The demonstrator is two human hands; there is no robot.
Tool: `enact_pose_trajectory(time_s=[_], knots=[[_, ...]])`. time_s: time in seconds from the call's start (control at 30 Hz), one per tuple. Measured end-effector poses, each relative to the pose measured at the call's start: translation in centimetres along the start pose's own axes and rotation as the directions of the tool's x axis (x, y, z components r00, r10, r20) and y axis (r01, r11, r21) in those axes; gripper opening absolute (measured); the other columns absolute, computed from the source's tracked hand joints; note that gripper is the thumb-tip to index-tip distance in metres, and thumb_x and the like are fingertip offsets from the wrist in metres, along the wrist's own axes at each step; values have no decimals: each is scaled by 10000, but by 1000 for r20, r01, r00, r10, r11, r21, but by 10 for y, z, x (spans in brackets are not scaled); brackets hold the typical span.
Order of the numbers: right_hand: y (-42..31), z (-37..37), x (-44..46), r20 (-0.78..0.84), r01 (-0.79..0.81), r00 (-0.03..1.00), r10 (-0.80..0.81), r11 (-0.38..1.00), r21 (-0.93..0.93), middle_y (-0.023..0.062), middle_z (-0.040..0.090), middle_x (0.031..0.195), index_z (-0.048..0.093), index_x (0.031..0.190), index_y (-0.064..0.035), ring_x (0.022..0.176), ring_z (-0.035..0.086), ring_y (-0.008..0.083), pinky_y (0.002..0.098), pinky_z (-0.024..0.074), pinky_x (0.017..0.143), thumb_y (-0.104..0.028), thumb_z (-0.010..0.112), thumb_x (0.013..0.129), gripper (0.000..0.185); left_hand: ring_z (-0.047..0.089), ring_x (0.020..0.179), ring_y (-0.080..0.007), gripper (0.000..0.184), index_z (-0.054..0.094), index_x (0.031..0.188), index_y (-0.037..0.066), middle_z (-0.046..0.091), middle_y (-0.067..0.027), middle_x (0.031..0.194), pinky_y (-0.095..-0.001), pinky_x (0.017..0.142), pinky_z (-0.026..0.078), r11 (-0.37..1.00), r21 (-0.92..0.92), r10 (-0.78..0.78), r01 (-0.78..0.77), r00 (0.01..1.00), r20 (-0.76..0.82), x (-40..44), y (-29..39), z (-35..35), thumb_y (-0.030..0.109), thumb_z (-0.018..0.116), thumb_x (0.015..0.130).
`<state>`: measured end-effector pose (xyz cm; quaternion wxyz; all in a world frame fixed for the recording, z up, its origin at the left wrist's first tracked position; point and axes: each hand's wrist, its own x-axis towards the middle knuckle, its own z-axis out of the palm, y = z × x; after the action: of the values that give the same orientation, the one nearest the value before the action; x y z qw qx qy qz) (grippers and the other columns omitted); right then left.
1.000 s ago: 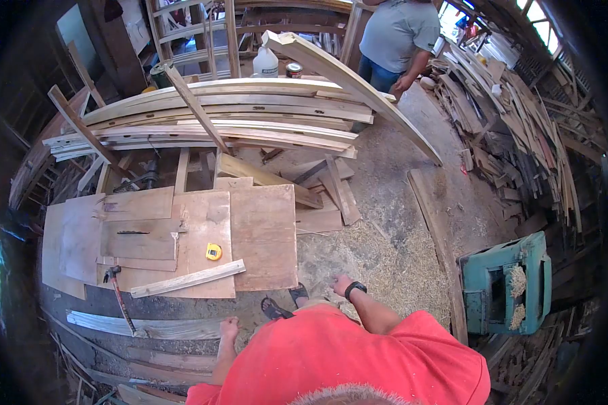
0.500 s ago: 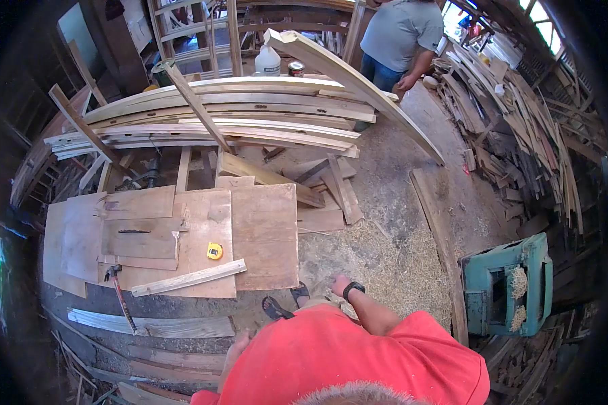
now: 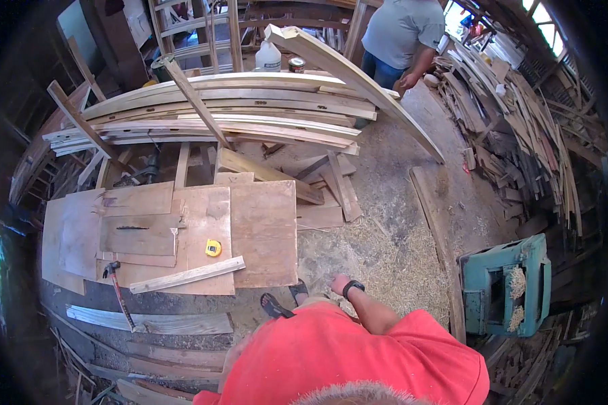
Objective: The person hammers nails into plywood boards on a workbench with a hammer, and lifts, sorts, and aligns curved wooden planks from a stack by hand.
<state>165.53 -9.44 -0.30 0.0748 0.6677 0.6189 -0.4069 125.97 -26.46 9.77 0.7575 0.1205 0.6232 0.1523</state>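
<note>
Red cloth of a T-shirt (image 3: 344, 351), just behind the right hand (image 3: 340, 283), with a dark band (image 3: 352, 289) at the wrist. Right hand seemingly loosely curled, low in front of the body; impossible to tell whether closed on anything. Left hand out of view, grip impossible to tell. Just left of the right hand, dark sandals (image 3: 275, 306). Ahead-left of it, near, overlapping plywood sheets (image 3: 263, 236), with a narrow wooden strip (image 3: 188, 275) aslant on top and a yellow tape measure (image 3: 213, 248) just beyond the strip. Right of the hand, past scattered shavings (image 3: 402, 270), a long plank (image 3: 434, 229), then a green machine (image 3: 476, 310). Well to the hand's left, a hammer (image 3: 119, 297), head by the plywood edge, handle toward a pale board (image 3: 182, 324). Far ahead, stacked long boards (image 3: 270, 96) and a slanting beam (image 3: 365, 84); beyond, a white jug (image 3: 268, 57) near a small can (image 3: 296, 65). Far ahead-right, another person in a grey shirt (image 3: 405, 34), beside heaped scrap wood (image 3: 520, 128).
</note>
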Motion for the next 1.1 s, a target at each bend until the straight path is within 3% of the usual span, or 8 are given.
enact_pose_trajectory(time_s=[0.33,0.47,0.73,0.77,0.9,1.0,1.07,1.1], knots=[[15,-6,-28,-147,14,989,13,984,177,252,675,984,586,1235,-18,914,669,321,382,525,809,-212,647,822,460,573,1158,-265,711,352,1438,66,576,-135,1300,-404,1029,423,980,-157,-108,124,988,110,0,-12,6,599,261,976],[38,-34,-33,-77,-108,988,134,954,279,240,673,1019,603,1214,-39,960,655,349,401,509,834,-221,624,824,431,604,1106,-262,722,409,1406,64,579,-111,1301,-413,987,457,986,-157,-21,47,986,164,74,-45,7,620,284,964],[148,-79,-20,-163,-149,958,236,895,421,195,673,1098,607,1233,-46,1007,658,314,383,504,896,-310,677,777,531,624,1066,-276,713,470,1367,75,589,-119,1289,-437,903,498,965,-11,-254,264,940,226,121,3,95,634,316,951],[142,-113,-30,-37,-284,941,336,846,452,203,673,1076,585,1257,-21,940,681,292,369,536,841,-254,679,799,522,627,1061,-277,713,477,1362,76,590,-120,1287,-440,893,503,957,12,-286,290,932,224,125,9,107,635,319,950],[249,-113,0,-76,-210,949,307,791,574,239,666,1027,510,1308,34,832,700,252,340,559,681,-106,657,838,512,637,1041,-284,709,507,1343,81,595,-123,1281,-452,851,523,926,106,-376,361,905,198,150,48,149,642,335,943],[296,-141,-6,-45,-265,933,357,765,587,228,660,1049,498,1305,50,809,700,234,339,546,623,-121,659,838,522,636,1038,-301,642,516,1349,155,618,-116,1252,-481,825,521,928,153,-364,339,914,181,191,75,170,626,345,947],[334,-143,-5,-32,-298,915,402,726,619,207,659,1034,497,1309,39,784,693,227,335,532,588,-120,654,843,517,656,972,-282,587,565,1296,163,650,-141,1186,-473,807,526,797,565,-263,214,965,6,198,131,202,597,379,947],[350,-143,-8,-9,-338,894,448,689,641,186,659,1019,495,1313,29,759,687,220,332,517,553,-120,649,849,511,659,924,-276,577,592,1241,128,667,-155,1116,-464,789,528,545,817,9,-190,975,221,195,161,219,582,393,946]])
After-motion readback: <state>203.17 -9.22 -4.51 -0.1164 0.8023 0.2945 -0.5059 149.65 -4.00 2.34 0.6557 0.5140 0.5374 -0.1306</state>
